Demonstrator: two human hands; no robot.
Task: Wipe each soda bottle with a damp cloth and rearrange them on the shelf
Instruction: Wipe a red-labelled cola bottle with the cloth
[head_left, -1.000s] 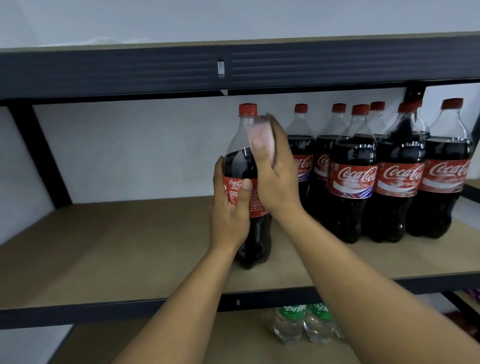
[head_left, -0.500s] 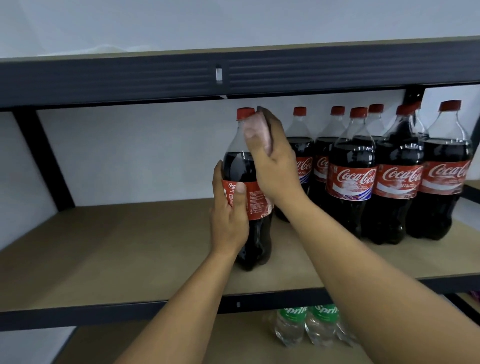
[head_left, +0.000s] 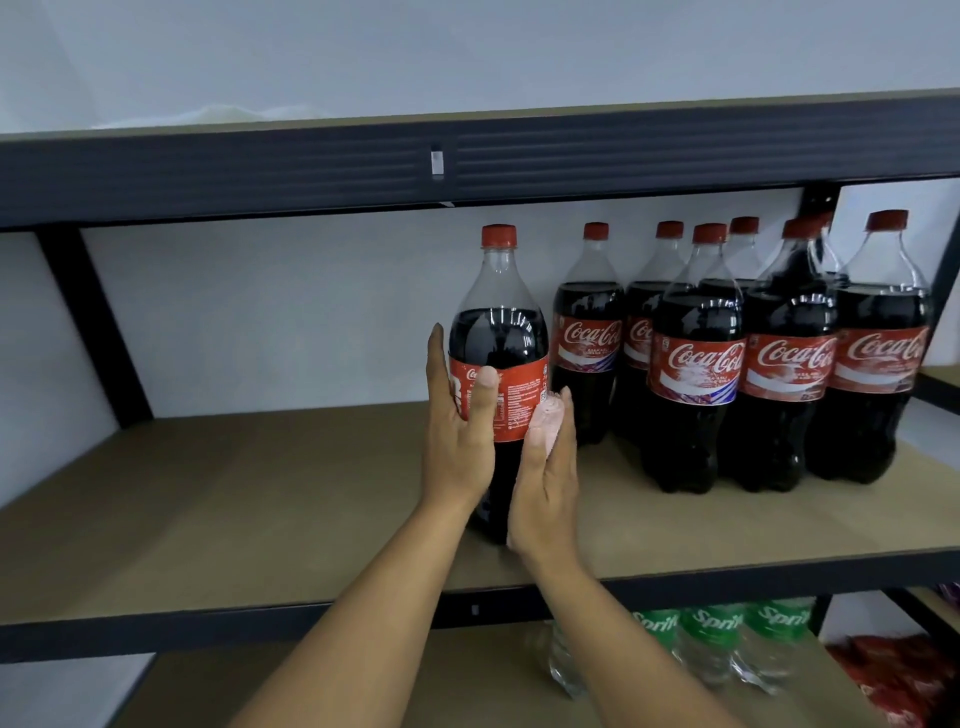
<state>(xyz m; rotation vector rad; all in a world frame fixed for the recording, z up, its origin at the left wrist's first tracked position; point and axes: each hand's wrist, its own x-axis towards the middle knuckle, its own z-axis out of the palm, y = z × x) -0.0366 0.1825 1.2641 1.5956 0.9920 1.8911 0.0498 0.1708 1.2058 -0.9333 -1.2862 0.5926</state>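
A large cola bottle (head_left: 498, 332) with a red cap and red label stands upright on the middle shelf board (head_left: 234, 493), apart from the others. My left hand (head_left: 457, 447) grips it at the label, thumb across the front and fingers round the left side. My right hand (head_left: 545, 493) holds a small pink cloth (head_left: 545, 423) against the bottle's lower right side, just below the label. Several matching cola bottles (head_left: 696, 364) stand close together in two rows to the right.
The dark beam of the upper shelf (head_left: 311, 171) runs close above the bottle caps. A black slanted post (head_left: 93, 322) stands at the left. On the shelf below are Sprite bottles (head_left: 711, 644) and red packets (head_left: 904, 675). The board's left half is bare.
My right hand with the cloth has slid down from the bottle's neck to its lower right side. The neck and cap are now uncovered. My left hand has kept its grip on the label.
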